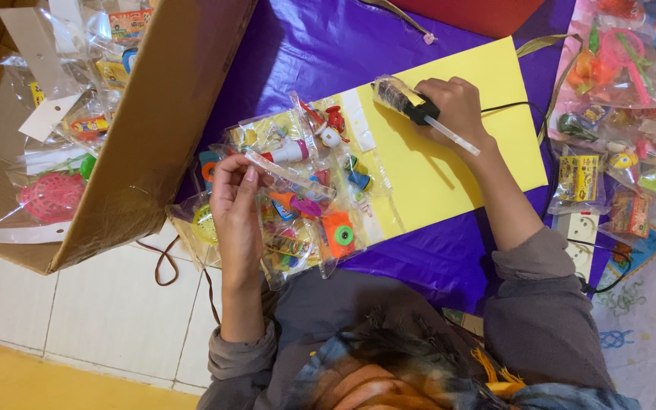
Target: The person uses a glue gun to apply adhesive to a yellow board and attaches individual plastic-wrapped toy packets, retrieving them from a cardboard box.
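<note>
Gripping a glue gun (408,102) in the right hand (453,106) over yellow card (465,167), the person pinches a clear toy packet (290,173) with left hand (235,199) fingers; gluing seems underway, needing steady aim.

Two hands, left (235,203) and right (457,106); one black glue gun (406,101) with one clear glue stick (453,137); one yellow paper sheet (457,167); one purple cloth (328,45); one brown cardboard box (153,129) at left; one white power strip (580,241) at right.
</note>
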